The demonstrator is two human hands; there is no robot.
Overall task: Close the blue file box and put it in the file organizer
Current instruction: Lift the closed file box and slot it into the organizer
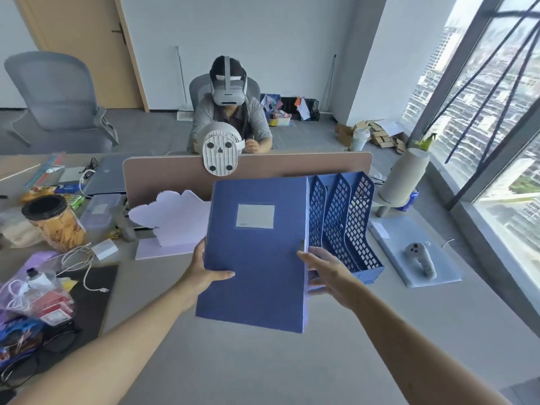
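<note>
No legible text anywhere. Pale label on blue file box cover: blank or too faint to read. Packaging at tabletop left edge: print too blurred.

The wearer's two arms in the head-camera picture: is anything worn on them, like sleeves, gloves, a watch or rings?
Both forearms enter from the bottom edge bare, with no sleeve showing. The left hand and the right hand wear no gloves. No watch, bracelet or strap shows on either wrist, and no ring on the fingers in view. Some fingers are hidden, so a ring there cannot be ruled out.
</note>
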